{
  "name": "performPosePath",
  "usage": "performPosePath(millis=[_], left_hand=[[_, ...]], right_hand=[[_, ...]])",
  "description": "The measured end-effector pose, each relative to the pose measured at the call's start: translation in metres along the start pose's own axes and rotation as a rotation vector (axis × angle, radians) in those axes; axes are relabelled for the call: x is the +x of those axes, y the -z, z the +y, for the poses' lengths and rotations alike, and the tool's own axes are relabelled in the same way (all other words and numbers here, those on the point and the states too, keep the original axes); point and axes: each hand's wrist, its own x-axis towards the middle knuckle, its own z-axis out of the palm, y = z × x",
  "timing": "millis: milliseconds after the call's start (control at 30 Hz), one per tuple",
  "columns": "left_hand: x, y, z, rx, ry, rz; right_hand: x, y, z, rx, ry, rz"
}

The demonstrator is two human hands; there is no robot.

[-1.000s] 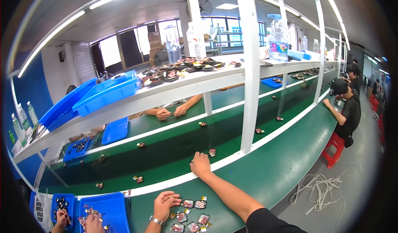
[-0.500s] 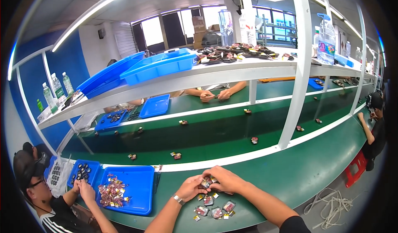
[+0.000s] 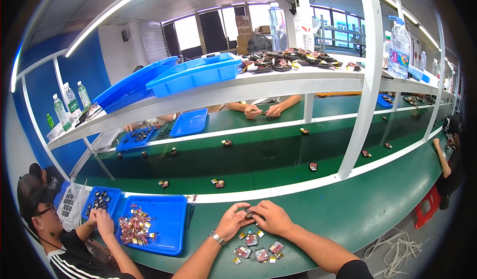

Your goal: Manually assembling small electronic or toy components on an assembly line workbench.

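Over the green tabletop, my left hand (image 3: 231,223), with a metal-band watch on its wrist, pinches a small dark-edged electronic unit (image 3: 249,213). My right hand (image 3: 271,219) closes on the same piece from the other side, and fingers cover most of it. Just below the hands lie several small rounded units with a clear or grey casing, red circuit board and yellow-silver tabs, among them one unit (image 3: 261,255) nearest me. A blue tray (image 3: 171,229) to the left holds a heap of red circuit boards with yellow-silver tabs.
Black tweezers (image 3: 191,213) lie beside the tray. At left a co-worker's hands (image 3: 101,220) work near a smaller blue tray (image 3: 114,195) of black parts. Beyond a white rail, the green conveyor belt (image 3: 263,174) carries scattered units. A white post (image 3: 365,95) and a loaded shelf (image 3: 278,85) stand ahead.
The unit between my hands has been turned: its pale and red face showed before, and now a dark side does. The units on the belt appear slightly farther right as the view shifts.
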Motion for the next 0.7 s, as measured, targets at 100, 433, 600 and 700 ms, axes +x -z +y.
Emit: performPosePath(millis=[100, 433, 600, 700], left_hand=[[-0.0004, -0.0020, 0.0010, 0.043, 0.020, 0.001], [-0.0018, -0.0001, -0.0009, 0.095, 0.002, -0.139], [-0.0015, 0.0014, -0.0006, 0.096, 0.037, -0.138], [-0.0015, 0.0061, -0.0024, 0.081, 0.067, -0.125]], right_hand=[[0.0001, 0.0023, 0.0007, -0.069, 0.027, -0.038], [0.0003, 0.0007, 0.0076, 0.002, 0.069, 0.013], [0.0007, 0.0033, 0.0088, 0.015, 0.071, -0.030], [-0.0003, 0.0077, 0.0064, 0.064, 0.077, -0.074]])
